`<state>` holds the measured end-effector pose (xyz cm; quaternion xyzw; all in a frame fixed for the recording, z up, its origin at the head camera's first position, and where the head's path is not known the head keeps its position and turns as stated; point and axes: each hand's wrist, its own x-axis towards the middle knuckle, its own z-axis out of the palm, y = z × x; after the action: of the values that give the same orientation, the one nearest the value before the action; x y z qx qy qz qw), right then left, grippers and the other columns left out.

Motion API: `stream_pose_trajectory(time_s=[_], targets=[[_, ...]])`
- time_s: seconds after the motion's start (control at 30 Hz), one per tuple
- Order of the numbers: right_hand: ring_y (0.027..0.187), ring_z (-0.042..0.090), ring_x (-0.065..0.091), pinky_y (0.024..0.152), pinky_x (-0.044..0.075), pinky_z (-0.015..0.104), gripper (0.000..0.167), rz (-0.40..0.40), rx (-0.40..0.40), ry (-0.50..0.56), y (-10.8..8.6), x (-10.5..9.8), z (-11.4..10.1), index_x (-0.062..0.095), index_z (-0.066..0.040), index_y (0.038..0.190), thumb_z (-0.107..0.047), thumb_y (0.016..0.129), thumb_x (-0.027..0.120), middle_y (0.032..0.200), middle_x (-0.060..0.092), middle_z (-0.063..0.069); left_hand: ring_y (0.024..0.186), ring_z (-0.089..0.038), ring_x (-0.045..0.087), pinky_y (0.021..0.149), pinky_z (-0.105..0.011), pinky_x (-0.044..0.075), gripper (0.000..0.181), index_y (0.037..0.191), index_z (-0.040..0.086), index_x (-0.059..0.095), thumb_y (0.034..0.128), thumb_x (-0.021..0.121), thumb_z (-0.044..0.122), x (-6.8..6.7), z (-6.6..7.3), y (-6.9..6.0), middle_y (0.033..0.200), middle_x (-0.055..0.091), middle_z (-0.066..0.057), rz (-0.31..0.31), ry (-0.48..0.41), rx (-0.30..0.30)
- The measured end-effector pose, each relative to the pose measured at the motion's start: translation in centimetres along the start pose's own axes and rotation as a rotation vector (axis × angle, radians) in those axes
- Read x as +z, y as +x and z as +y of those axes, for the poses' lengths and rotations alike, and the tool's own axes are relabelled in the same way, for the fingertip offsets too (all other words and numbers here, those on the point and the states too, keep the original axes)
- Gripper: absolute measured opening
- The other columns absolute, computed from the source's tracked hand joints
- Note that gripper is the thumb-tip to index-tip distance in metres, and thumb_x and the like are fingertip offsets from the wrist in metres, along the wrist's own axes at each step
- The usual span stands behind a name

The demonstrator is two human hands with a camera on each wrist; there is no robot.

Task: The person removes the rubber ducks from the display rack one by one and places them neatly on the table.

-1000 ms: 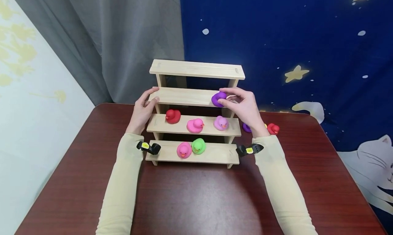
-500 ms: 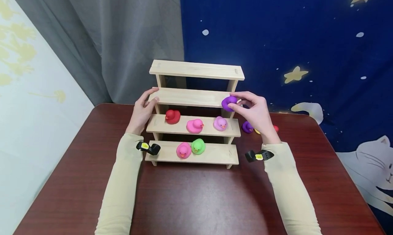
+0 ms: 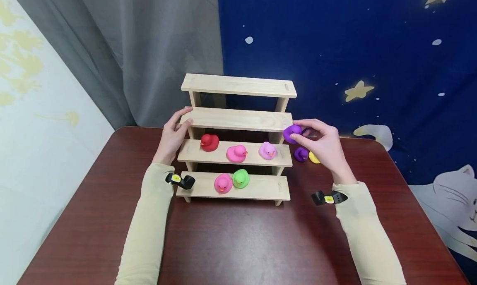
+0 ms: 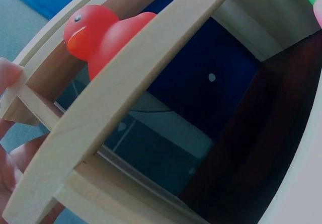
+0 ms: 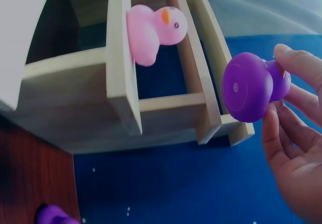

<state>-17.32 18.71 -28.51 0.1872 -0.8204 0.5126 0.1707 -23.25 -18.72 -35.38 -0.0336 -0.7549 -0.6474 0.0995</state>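
My right hand (image 3: 322, 142) pinches a purple rubber duck (image 3: 292, 134) just off the right end of the wooden tiered shelf (image 3: 238, 118). In the right wrist view the duck's flat underside (image 5: 246, 88) faces the camera, with thumb and fingers around its head. My left hand (image 3: 172, 134) grips the left end of the shelf's second tier from the top. On the tier below sit a red duck (image 3: 210, 142), a pink duck (image 3: 236, 153) and a light purple duck (image 3: 268, 151). A pink duck (image 3: 223, 183) and a green duck (image 3: 240, 178) stand side by side on the bottom tier.
Right of the shelf, another purple duck (image 3: 300, 154) and a yellow duck (image 3: 314, 157), partly covered by my right hand, lie on the dark red table (image 3: 238, 239). A grey curtain (image 3: 167, 41) and a blue star-patterned cloth (image 3: 316, 49) hang behind.
My right hand has carried the purple duck rightward and toward me, from over the second tier to beyond its right end. The left hand stays in place on the shelf.
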Motion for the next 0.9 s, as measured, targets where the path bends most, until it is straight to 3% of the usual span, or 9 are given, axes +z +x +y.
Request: stream_pose_trajectory(time_s=[0.1,0.23,0.4,0.8,0.9], targets=[[0.078,0.018,0.056,0.065,0.047,0.018,0.03,0.003,0.005,-0.022,-0.5,-0.5,0.3,0.068,0.007,0.11,0.001,0.082,0.076,0.096,0.064,0.014,0.057,-0.01,0.034,0.057,-0.026,0.028,0.043,0.14,0.019,0.052,0.0981,0.058,0.021,-0.1,-1.1,0.5,0.06,0.035,0.006,0.006,0.004,-0.002],[0.078,0.024,0.054,0.063,0.046,0.017,0.03,0.016,-0.003,-0.047,-1.1,-0.9,0.8,0.068,0.007,0.11,0.002,0.081,0.076,0.093,0.063,0.017,0.059,-0.011,0.035,0.058,-0.027,0.029,0.041,0.139,0.023,0.054,0.098,0.058,0.024,0.0,-1.3,0.5,0.069,0.041,0.008,0.016,0.016,0.007],[0.08,0.028,0.053,0.062,0.044,0.018,0.03,0.021,-0.002,-0.073,-1.6,-1.1,1.5,0.068,0.007,0.11,0.004,0.081,0.075,0.093,0.064,0.02,0.059,-0.012,0.036,0.057,-0.027,0.028,0.039,0.136,0.026,0.056,0.0976,0.059,0.025,0.1,-1.3,0.5,0.066,0.038,0.004,0.031,0.016,0.015],[0.079,0.025,0.055,0.056,0.042,0.016,0.03,0.041,0.04,-0.13,-3.1,-1.4,3.1,0.069,0.007,0.109,0.002,0.08,0.077,0.095,0.065,0.021,0.054,-0.01,0.033,0.054,-0.025,0.027,0.038,0.135,0.027,0.057,0.0976,0.059,0.024,-0.1,-1.4,0.5,0.056,0.032,0.007,0.031,0.014,0.018],[0.08,0.017,0.056,0.06,0.043,0.014,0.031,0.041,0.061,-0.12,-3.4,-1.4,3.7,0.069,0.007,0.109,0.001,0.08,0.077,0.097,0.065,0.022,0.055,-0.01,0.034,0.055,-0.025,0.028,0.038,0.135,0.028,0.057,0.0977,0.059,0.025,-0.1,-1.4,0.6,0.058,0.033,0.006,0.033,0.022,0.013]])
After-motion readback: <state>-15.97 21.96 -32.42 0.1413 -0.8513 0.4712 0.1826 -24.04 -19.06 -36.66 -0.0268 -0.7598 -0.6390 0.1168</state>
